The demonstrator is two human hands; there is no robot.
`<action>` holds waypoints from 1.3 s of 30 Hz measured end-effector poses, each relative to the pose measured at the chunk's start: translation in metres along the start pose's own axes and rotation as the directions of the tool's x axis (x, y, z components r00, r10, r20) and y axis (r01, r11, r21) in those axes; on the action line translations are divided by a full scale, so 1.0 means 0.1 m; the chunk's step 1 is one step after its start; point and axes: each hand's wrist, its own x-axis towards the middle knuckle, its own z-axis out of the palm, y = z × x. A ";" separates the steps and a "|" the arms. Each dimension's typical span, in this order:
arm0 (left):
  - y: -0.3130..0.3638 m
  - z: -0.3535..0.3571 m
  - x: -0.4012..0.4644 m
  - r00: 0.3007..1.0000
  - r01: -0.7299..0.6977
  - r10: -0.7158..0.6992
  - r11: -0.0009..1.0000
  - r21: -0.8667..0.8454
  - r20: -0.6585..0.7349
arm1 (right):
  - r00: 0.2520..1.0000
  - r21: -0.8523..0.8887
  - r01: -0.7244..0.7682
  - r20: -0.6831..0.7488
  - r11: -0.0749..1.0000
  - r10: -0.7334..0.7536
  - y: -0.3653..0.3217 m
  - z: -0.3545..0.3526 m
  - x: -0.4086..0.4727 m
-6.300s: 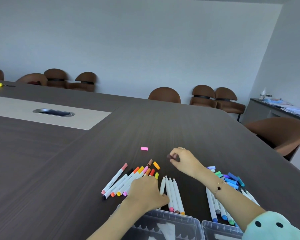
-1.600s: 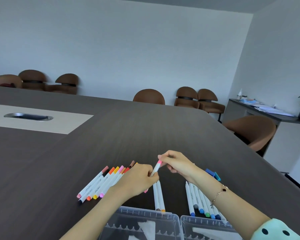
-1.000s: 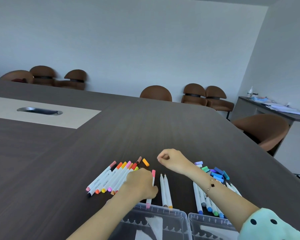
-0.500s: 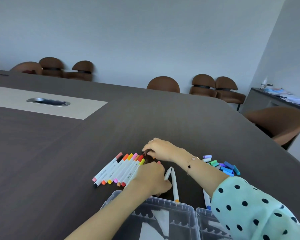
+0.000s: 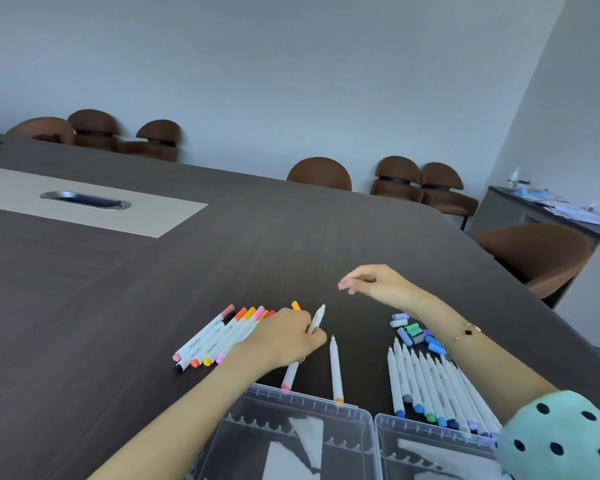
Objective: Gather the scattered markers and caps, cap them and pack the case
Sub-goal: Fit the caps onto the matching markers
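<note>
Markers: my left hand (image 5: 284, 337) gripped one uncapped marker (image 5: 315, 322); one more (image 5: 335, 368) lay just right. My right hand (image 5: 374, 284) pinched a pink cap (image 5: 344, 286) over bare desk (image 5: 291, 251), case (image 5: 291, 441) beneath my wrists.

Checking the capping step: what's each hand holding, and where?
Left hand grips an uncapped marker mid-barrel; right hand pinches a pink cap at its fingertips.

Soft even daylight, slight motion blur, wide-angle distortion
</note>
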 end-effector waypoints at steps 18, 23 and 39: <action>0.07 0.10 -0.01 0.993 -0.114 0.114 0.994 0.003 -0.007 | 0.998 0.267 -0.051 -0.024 0.962 0.059 0.10 0.22 -0.28; 0.07 0.11 -0.01 0.993 -0.114 0.114 0.993 0.013 0.001 | 0.995 0.264 -0.036 -0.083 0.964 0.060 0.08 0.18 -0.26; 0.06 0.13 -0.02 0.996 -0.084 0.083 0.996 -0.036 -0.029 | 0.999 0.112 -0.038 0.042 0.993 0.034 -0.08 0.33 -0.23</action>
